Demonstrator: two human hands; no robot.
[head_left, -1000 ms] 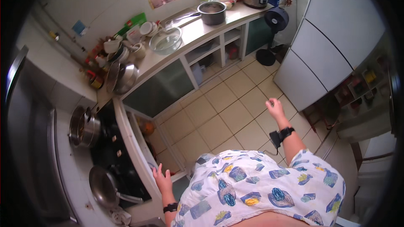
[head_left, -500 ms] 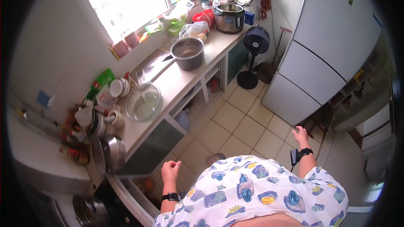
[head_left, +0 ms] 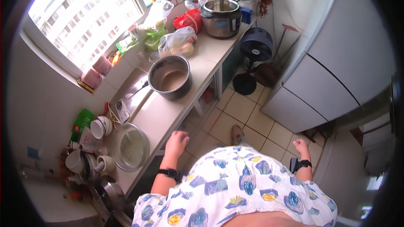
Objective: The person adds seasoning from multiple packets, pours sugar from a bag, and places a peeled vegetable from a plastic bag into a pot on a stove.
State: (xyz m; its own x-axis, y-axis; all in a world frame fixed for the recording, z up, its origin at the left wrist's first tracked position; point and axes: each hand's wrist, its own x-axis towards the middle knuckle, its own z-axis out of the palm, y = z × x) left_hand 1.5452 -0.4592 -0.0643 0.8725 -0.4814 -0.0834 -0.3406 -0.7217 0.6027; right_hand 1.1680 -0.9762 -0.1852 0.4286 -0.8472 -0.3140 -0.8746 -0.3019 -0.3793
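Note:
My left hand (head_left: 178, 142) hangs beside the counter's front edge, its fingers loosely bent with nothing in them. On the far right, my right hand (head_left: 300, 145) hangs over the floor, loosely curled and also holding nothing I can see. Closest to my left hand is a large clear glass bowl (head_left: 143, 148) on the counter (head_left: 145, 111). Farther along the counter stands a grey metal cooker pot (head_left: 176, 93), with a little cloudy liquid or residue at its bottom. A multicooker (head_left: 220, 23) with its lid raised sits at the far end.
Bowls (head_left: 97, 129), a steel pan (head_left: 110, 191) and other dishes crowd the near left. Plastic bags (head_left: 179, 42) lie by the window. A black pedestal fan (head_left: 256, 44) stands on the tiled floor beside the counter. A tall fridge (head_left: 311, 88) rises at the right.
I have stepped forward along the counter, so the pot, the bowl and the multicooker appear nearer. My left hand has swung forward; my right hand has dropped slightly and looks more curled.

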